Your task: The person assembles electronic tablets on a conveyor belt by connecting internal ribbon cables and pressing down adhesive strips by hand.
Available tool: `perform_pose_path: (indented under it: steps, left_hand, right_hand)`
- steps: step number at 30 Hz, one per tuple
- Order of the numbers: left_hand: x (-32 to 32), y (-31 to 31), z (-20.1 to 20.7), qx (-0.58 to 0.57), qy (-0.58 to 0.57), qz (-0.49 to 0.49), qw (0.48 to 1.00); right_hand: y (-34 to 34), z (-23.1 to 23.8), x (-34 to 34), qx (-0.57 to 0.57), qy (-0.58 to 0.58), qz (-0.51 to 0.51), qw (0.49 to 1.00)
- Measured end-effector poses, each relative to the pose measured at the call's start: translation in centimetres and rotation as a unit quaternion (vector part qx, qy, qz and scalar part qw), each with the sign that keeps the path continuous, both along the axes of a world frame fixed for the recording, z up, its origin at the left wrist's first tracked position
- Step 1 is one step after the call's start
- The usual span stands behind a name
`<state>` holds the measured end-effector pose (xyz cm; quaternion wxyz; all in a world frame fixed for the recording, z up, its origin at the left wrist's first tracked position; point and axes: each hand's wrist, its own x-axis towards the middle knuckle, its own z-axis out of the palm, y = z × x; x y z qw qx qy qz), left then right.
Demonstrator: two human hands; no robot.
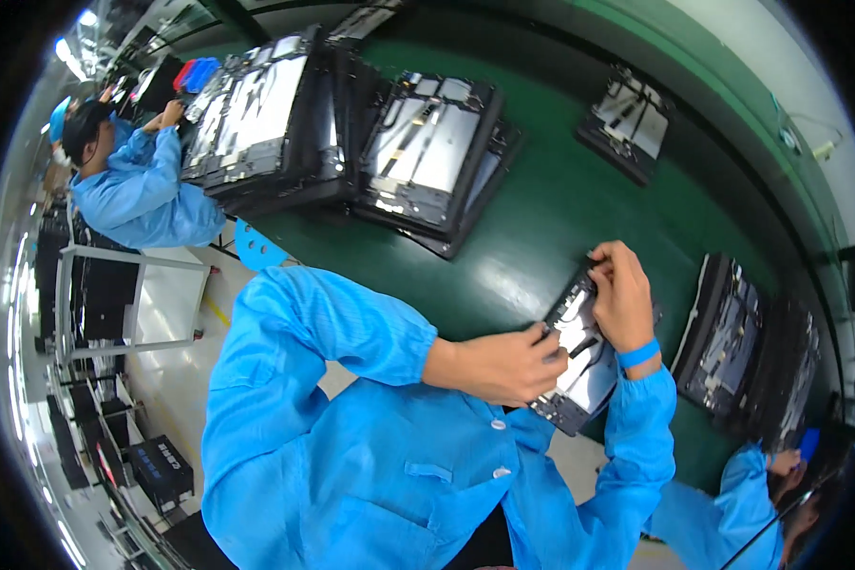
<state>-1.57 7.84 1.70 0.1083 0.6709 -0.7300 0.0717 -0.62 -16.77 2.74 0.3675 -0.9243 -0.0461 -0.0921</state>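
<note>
An opened tablet [576,366], with a silvery inside, black strips and a dark frame, lies tilted at the table's near edge in front of me. My left hand [503,368] comes in from the left, its fingers curled over the tablet's left edge. At the far end of the tablet, my right hand [622,293] is bent down, with thumb and forefinger pinched close together by the far corner. Whether a small part sits between those fingertips is too small to tell. A blue band [638,353] circles my right wrist.
Stacks of similar opened tablets stand on the green table [527,242]: a tall stack [256,114] at far left, another stack [427,147] beside it, a small stack [627,123] far right and a leaning row [722,332] at right. Co-workers in blue sit left [142,185] and lower right [722,513].
</note>
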Motion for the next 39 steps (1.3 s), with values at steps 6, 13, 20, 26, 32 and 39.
perform_pose_path:
  steps: [6, 13, 20, 26, 32, 39]
  left_hand:
    - [5.1, -6.8, 0.0, 0.030, -0.006, 0.028, 0.999]
    - [12.3, -21.6, -2.3, 0.075, -0.139, 0.075, 0.985]
    - [21.8, -27.3, -2.5, 0.044, -0.164, 0.157, 0.973]
    - [30.6, -23.7, 0.6, -0.025, 0.098, 0.375, 0.922]
    - [35.7, -19.0, 1.8, 0.199, 0.204, 0.552, 0.784]
    - [39.9, -17.2, 0.9, 0.146, 0.356, 0.602, 0.699]
  right_hand:
    - [-2.0, 4.4, 0.6, -0.199, -0.129, -0.110, 0.965]
    - [-2.5, 4.0, -1.1, -0.176, -0.169, -0.229, 0.942]
    - [-3.2, -3.7, 1.2, -0.086, -0.114, -0.238, 0.961]
    - [-6.4, -5.7, 4.3, -0.166, -0.065, -0.222, 0.959]
    - [-7.8, -6.5, 9.6, -0.142, -0.035, -0.290, 0.946]
    - [-8.4, -7.3, 9.3, -0.168, -0.073, -0.257, 0.949]
